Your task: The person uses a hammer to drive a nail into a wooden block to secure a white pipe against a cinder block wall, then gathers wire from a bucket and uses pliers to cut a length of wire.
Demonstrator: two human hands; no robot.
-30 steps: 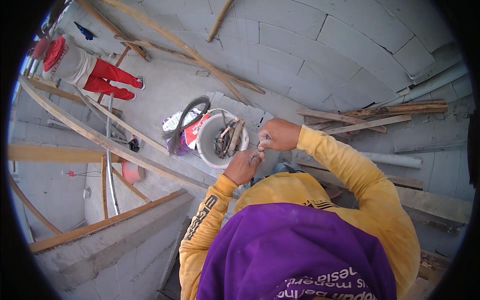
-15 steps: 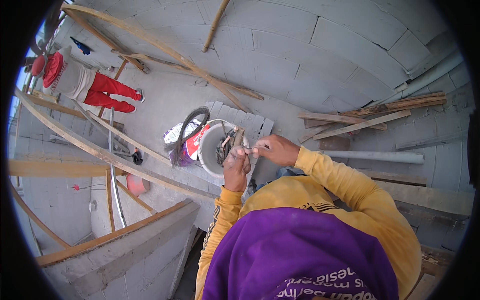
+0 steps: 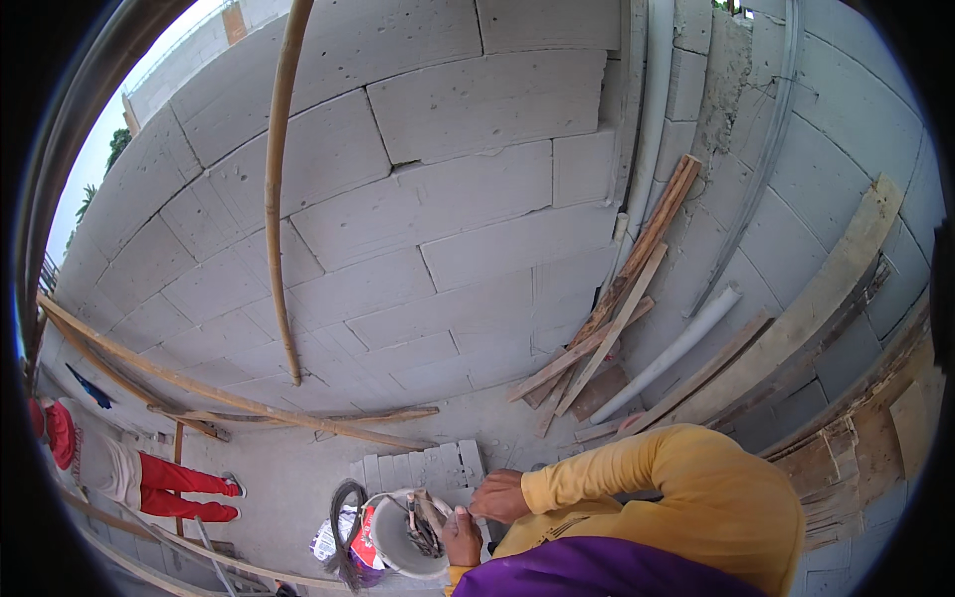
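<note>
My left hand [image 3: 462,538] is closed, fingers pinched, at the right rim of a white bucket [image 3: 390,532]. Close beside it is my right hand [image 3: 499,497], also closed, its fingers bent toward the left. Whatever sits between the fingertips is too small to make out. Inside the bucket lie several hand tools [image 3: 426,527] with worn handles; their kinds are unclear. A looped bundle of thin dark wire [image 3: 339,537] rests left of the bucket, over red and white printed bags [image 3: 364,542].
Pale blocks [image 3: 438,467] lie behind the bucket. A block wall [image 3: 448,249] rises ahead, with a wooden pole [image 3: 276,199] against it. Planks [image 3: 617,318] and a white pipe [image 3: 676,348] lean at the right. A person in red trousers [image 3: 177,474] stands far left.
The view has swung up and to the right, showing more wall, so hands and bucket sit lower in the picture. Both hands stay close together beside the bucket.
</note>
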